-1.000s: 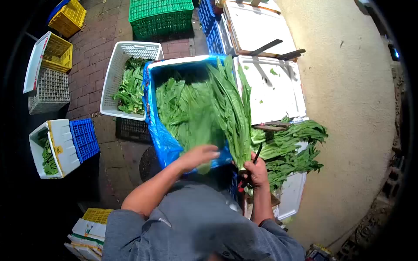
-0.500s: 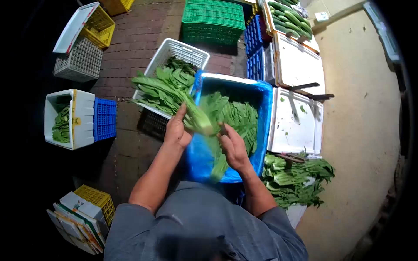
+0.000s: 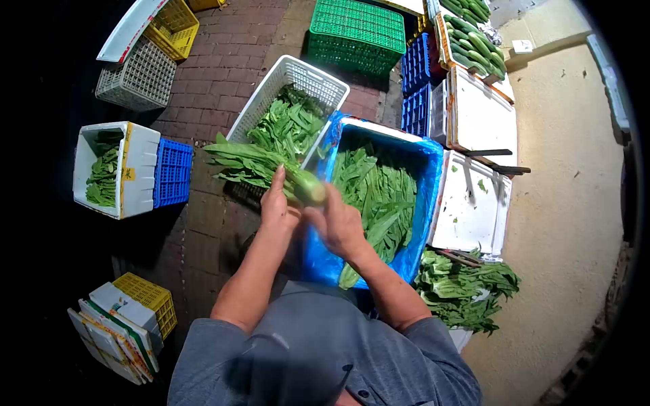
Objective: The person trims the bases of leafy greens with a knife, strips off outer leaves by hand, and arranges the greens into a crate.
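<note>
Pale-stemmed, long-leaved green vegetable (image 3: pixel 261 157) is gripped in left hand (image 3: pixel 276 211), extending toward ten o'clock; right hand (image 3: pixel 340 224) near stem (image 3: pixel 306 187), hold unclear.

1 head-worn cam, fisheye-wide w/ dark rounded edges, looking fwd & steeply down. Wearer's shirt (image 3: pixel 399 358) at near edge, v. close; L hand (image 3: pixel 277 208) & R hand (image 3: pixel 340 227) approx mid-view, also close; green crate (image 3: pixel 355 30) at far end, foam box (image 3: pixel 141 177) out L.
</note>
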### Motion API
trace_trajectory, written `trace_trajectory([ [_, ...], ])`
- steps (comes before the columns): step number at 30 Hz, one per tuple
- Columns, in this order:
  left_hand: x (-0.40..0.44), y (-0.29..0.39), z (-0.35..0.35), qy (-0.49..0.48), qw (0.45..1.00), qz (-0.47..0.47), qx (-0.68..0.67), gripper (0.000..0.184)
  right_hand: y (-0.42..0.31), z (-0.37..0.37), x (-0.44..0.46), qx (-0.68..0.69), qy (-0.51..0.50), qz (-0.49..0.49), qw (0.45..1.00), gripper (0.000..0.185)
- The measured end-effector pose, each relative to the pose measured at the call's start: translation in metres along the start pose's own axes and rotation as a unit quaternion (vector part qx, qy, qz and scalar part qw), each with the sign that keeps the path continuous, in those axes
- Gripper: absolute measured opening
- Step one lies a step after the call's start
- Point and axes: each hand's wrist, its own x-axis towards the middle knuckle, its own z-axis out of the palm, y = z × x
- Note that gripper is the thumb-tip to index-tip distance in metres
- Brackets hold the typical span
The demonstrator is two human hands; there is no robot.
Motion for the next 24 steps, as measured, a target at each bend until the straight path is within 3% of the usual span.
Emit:
trace_trajectory([
  [9,-0.013,0.02,0.015,0.099,0.995,0.003,-0.001,0.039,-0.004,0.003,0.011,0.062,-0.045,0.044,0.996,0.047],
  [15,0.0,0.028,-0.005,0.101,0.994,0.012,-0.029,0.04,-0.001,0.018,0.019,0.069,-0.018,-0.006,0.997,0.042],
  [24,-0.002,0.047,-0.01,0.117,0.992,0.025,-0.037,0.048,-0.003,0.023,0.039,0.193,-0.101,0.019,0.976,0.037],
])
